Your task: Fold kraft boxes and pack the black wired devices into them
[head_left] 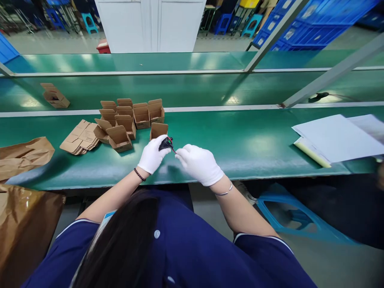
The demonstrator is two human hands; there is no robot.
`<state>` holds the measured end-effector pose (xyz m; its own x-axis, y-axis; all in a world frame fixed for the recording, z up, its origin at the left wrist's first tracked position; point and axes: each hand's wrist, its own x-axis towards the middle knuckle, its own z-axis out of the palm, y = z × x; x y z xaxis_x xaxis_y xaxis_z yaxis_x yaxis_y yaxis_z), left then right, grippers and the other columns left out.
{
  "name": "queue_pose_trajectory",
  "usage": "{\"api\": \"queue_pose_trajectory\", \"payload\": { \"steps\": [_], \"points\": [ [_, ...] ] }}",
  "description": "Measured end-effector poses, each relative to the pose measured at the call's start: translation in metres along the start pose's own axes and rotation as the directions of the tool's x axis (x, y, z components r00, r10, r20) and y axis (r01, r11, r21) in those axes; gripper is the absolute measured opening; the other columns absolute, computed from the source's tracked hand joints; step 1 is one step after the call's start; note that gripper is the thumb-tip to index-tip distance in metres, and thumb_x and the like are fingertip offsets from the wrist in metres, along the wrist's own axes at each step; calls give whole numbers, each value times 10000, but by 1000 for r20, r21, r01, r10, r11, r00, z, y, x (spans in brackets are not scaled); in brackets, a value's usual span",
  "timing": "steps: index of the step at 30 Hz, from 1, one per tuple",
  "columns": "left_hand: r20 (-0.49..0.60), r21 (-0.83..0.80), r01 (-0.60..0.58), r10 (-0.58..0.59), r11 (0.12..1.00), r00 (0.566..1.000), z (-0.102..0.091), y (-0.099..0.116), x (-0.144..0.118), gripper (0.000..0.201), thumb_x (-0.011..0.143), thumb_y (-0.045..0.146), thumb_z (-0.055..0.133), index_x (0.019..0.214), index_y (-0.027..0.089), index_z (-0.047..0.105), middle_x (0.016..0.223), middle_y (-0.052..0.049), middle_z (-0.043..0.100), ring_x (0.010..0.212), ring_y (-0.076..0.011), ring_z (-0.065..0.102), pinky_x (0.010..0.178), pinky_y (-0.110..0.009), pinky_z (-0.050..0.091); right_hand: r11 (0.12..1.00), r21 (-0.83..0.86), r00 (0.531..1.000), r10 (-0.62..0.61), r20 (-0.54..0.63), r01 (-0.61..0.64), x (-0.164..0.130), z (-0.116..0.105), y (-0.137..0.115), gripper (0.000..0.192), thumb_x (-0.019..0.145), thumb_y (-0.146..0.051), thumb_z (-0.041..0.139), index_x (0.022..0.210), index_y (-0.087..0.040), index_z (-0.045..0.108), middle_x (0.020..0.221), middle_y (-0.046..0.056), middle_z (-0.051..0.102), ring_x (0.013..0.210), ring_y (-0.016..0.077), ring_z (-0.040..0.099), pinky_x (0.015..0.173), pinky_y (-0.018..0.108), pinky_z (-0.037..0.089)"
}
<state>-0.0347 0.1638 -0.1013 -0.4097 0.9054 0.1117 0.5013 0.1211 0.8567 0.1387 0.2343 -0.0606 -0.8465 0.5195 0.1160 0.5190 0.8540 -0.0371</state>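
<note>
My left hand (152, 155), in a white glove, is closed around a small black part (165, 144) with red and dark wires. My right hand (198, 162), also gloved in white, pinches the wires (173, 150) trailing from that part. Both hands are over the front of the green table. Just behind my left hand stands an open small cardboard box (159, 130). Several more open boxes (120, 138) are grouped to the left. Beside them lies a stack of flattened cardboard boxes (79, 138). The exact kind of the black part cannot be made out.
White papers (339, 138) lie at the right of the green table (234, 140). Brown paper (25, 156) and a large carton (27, 228) are at the left. One box (55, 96) stands on the strip behind. A slanted metal post (330, 74) rises at the right.
</note>
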Motion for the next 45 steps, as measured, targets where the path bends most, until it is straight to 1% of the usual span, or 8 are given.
{"api": "queue_pose_trajectory", "payload": {
  "steps": [5,11,15,25,32,35,39,45],
  "points": [
    [146,187,-73,46,980,988,9,5,-4,505,853,166,598,1357,196,576,1240,-127,662,1183,-318,610,1076,-451,449,987,69,990,-143,4,142,10,-11,-3,327,1002,-307,441,1011,-185,744,934,118,706,843,219,609,644,308,342],
    [254,-244,-89,153,966,955,9,2,-18,857,743,222,742,1521,254,384,1226,-59,692,1128,-254,648,1083,-400,452,867,497,995,30,-93,20,33,6,36,233,943,-306,552,901,-215,762,947,39,741,873,180,650,775,271,466],
    [84,-419,-67,112,906,990,13,-7,-19,534,741,293,741,1258,218,632,1279,-71,674,1194,-260,623,1120,-423,440,697,717,983,116,-140,20,25,34,32,233,932,-314,562,954,-203,766,963,45,758,906,186,679,852,296,518],
    [-299,-240,-71,-5,968,954,34,-22,-24,400,869,282,634,1260,232,567,1289,-77,672,1135,-224,670,1066,-403,512,253,967,873,467,-138,18,22,71,-41,374,876,-465,647,1146,-226,744,1199,74,730,1101,229,690,1004,364,547],
    [-158,51,-141,147,989,976,13,-39,-8,777,816,367,738,1477,178,376,1360,-158,614,1215,-282,627,1044,-427,519,104,992,857,515,6,-70,65,65,-24,326,740,-477,753,900,-196,795,993,67,784,931,243,734,857,381,611],
    [-192,238,-214,262,948,946,-2,-48,-1,799,810,352,744,1493,168,374,1441,-187,518,1332,-305,523,1122,-457,447,198,972,919,393,40,-127,89,54,-1,326,739,-468,756,893,-185,797,1002,67,783,889,238,736,769,352,616],
    [-226,373,-171,268,912,936,-10,-61,7,563,876,316,661,1404,189,514,1337,-158,570,1248,-277,565,1077,-426,477,551,817,968,248,34,-170,116,35,15,242,815,-394,706,924,-201,803,1007,37,787,949,209,731,851,305,564],
    [-147,667,-123,292,735,945,-10,-78,17,329,932,290,564,1245,292,669,1369,-142,572,1049,-294,633,885,-457,516,987,120,974,76,211,-103,134,12,2,317,931,-420,547,990,-227,792,1052,79,772,1013,244,709,850,316,505]
  ]
}}
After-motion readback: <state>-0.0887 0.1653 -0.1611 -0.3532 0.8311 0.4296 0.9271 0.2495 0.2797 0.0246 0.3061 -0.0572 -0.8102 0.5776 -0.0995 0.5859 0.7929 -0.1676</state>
